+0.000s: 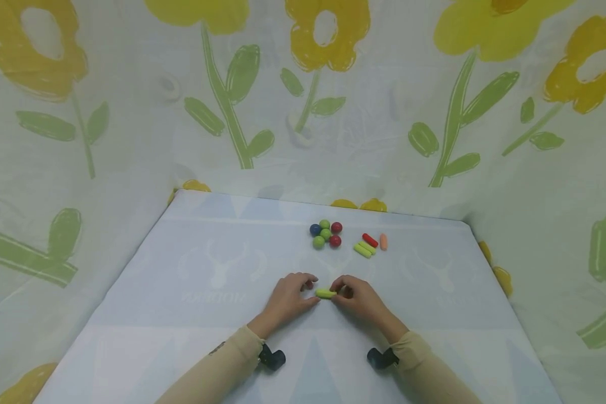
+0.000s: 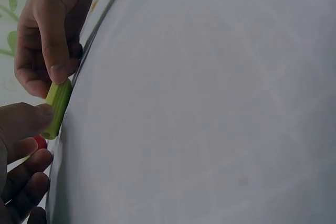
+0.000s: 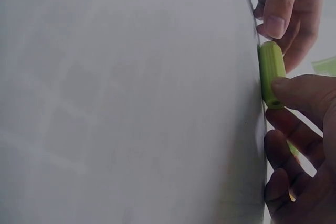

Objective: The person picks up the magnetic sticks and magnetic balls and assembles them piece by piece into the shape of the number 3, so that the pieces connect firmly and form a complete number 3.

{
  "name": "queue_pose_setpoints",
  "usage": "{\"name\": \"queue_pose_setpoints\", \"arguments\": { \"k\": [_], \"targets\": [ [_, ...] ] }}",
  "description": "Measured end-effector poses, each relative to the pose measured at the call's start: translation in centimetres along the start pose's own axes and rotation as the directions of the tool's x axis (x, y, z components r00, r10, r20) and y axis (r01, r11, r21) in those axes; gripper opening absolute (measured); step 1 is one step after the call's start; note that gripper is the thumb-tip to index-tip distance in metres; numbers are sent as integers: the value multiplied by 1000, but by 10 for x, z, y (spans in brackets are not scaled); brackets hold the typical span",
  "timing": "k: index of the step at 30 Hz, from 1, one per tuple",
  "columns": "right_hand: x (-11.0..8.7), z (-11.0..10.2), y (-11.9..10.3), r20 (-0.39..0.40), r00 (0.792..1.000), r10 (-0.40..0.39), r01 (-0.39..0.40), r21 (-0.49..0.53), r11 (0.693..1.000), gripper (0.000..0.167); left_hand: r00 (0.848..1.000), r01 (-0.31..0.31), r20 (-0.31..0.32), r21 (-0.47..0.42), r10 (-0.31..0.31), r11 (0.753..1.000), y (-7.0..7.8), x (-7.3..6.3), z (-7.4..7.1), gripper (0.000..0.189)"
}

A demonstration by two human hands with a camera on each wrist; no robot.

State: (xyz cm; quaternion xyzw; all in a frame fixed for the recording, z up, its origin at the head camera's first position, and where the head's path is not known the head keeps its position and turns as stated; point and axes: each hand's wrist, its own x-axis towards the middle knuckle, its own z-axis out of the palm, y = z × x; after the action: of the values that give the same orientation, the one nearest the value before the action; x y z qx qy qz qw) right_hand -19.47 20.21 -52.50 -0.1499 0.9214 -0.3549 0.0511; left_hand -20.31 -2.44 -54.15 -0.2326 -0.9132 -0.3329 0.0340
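Observation:
A short yellow-green ribbed stick [image 1: 325, 293] with a small hole in its end lies crosswise between the two hands, close over the table. My right hand [image 1: 359, 299] pinches its right end with thumb and index finger. At the other end, my left hand [image 1: 288, 295] has its thumb right at the tip, while its index finger stands apart and the fingers are loosely bent. In the right wrist view the right thumb [image 3: 302, 92] presses along the stick's side. The left wrist view shows the left thumb [image 2: 26, 119] overlapping the stick's near end.
Beyond the hands sits a cluster of green, red and blue balls [image 1: 325, 234]. To its right lie two yellow-green sticks [image 1: 362, 250], a red stick [image 1: 370, 240] and an orange stick [image 1: 383, 242]. Flower-printed cloth [image 1: 363, 146] walls the white table [image 1: 222, 348] at back and sides.

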Motion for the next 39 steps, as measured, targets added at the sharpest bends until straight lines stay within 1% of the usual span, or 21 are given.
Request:
{"name": "queue_pose_setpoints", "arguments": {
  "k": [4, 8, 11, 15, 27, 34, 39],
  "targets": [
    [1, 0, -2, 27, 999, 19, -19, 9, 1000, 20, 1000, -17, -2, -22, 17, 1000, 0, 0, 1, 32],
    [2, 1, -3, 40, 999, 11, -11, 12, 1000, 19, 999, -33, -11, -34, 33, 999, 0, -1, 2, 21],
    [2, 2, -3, 46, 999, 16, -16, 16, 1000, 19, 999, -38, -20, -39, 37, 999, 1, -1, 2, 15],
    [2, 2, -4, 44, 998, 34, -35, 20, 999, 18, 999, -39, -32, -40, 38, 998, 1, -2, 2, 14],
    [4, 4, -2, 25, 998, 52, -52, 20, 998, 15, 998, -38, -60, -46, 36, 998, 2, -3, 3, 13],
    [3, 4, -1, 21, 999, 40, -40, 18, 999, 15, 998, -15, -55, -54, 12, 998, 3, -3, 3, 12],
    [4, 4, -1, 18, 999, 29, -29, 11, 1000, 15, 999, -10, -45, -53, 8, 999, 3, -3, 3, 12]
  ]
}}
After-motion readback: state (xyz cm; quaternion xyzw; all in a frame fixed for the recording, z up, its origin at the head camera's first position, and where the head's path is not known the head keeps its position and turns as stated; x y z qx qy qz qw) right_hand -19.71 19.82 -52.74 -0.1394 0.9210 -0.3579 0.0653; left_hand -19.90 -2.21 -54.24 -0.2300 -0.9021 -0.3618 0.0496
